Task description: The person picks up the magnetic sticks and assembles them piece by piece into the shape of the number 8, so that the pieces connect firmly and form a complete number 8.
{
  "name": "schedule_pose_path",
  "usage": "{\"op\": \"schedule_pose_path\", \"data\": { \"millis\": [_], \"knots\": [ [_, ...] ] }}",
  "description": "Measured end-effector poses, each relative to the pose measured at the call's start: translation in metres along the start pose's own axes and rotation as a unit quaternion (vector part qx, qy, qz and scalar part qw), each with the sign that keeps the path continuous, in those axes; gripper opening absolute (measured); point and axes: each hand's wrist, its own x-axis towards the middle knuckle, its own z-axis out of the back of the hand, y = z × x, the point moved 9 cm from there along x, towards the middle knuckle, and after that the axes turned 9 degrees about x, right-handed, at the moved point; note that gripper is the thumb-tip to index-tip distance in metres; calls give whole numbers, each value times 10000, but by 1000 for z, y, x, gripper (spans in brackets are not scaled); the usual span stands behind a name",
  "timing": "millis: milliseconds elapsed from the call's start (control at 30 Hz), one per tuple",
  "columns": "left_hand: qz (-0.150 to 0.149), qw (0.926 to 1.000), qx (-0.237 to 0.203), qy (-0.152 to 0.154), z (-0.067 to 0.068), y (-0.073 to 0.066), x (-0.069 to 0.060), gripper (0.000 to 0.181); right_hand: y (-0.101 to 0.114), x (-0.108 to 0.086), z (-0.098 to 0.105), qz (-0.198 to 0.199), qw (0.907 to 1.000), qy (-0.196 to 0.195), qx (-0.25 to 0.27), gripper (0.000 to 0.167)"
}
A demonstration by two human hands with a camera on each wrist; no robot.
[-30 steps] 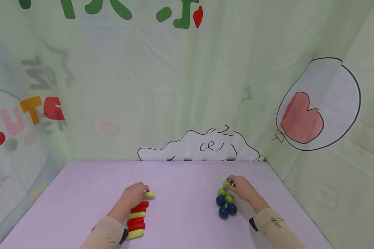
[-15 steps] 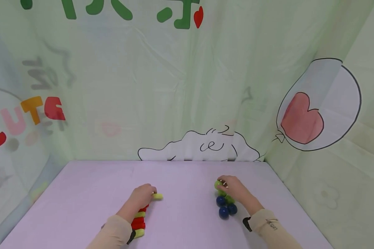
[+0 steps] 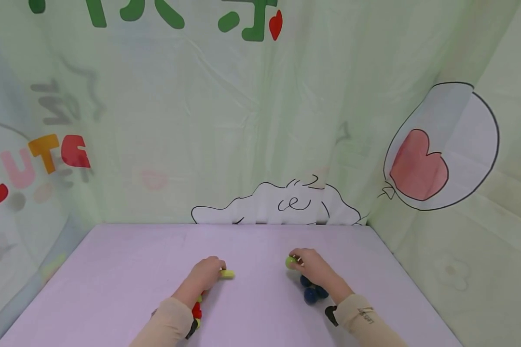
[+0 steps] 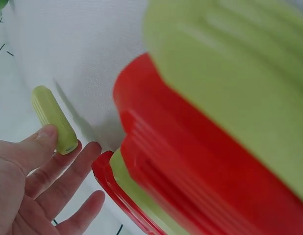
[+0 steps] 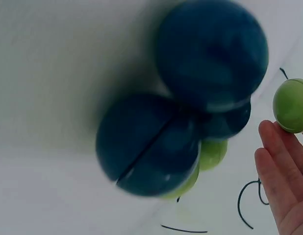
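Observation:
Between thumb and fingers, my left hand [image 3: 206, 274] pinches a yellow-green ridged stick [image 4: 53, 117] by one end; its other end points right in the head view. Below that hand lies a row of red sticks [image 4: 161, 147] and yellow-green sticks [image 4: 230, 73], partly covered by my forearm. My right hand [image 3: 314, 267] holds a light green ball [image 3: 291, 262] at its fingertips, to the left of the ball cluster. Blue balls [image 5: 210, 54] sit close together under the right wrist. Behind them, other green balls [image 5: 213, 152] show in the right wrist view, hidden by the hand in the head view.
A pale lilac tabletop [image 3: 256, 318] carries everything, with bare surface between the two hands. A light curtain [image 3: 156, 120] with printed letters and drawings stands along its back, and similar cloth hangs at both sides.
My left hand has carried the yellow-green stick to the right, away from the row. Holding the green ball, my right hand has moved left, away from the cluster.

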Motion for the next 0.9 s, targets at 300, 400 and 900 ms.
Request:
{"op": "schedule_pose_path", "data": {
  "millis": [300, 400, 900],
  "knots": [
    [-187, 9997, 33, -159, -2, -7, 6, 12, 13, 2, -21, 300, 9994, 187, -57, 17],
    [-305, 9992, 30, -238, -2, -12, 8, 11, 16, 4, -27, 194, 9994, 260, -105, 18],
    [-392, 9990, -93, -195, 1, -31, 11, 13, 25, 12, -49, 160, 9985, 452, 256, 19]
  ]
}}
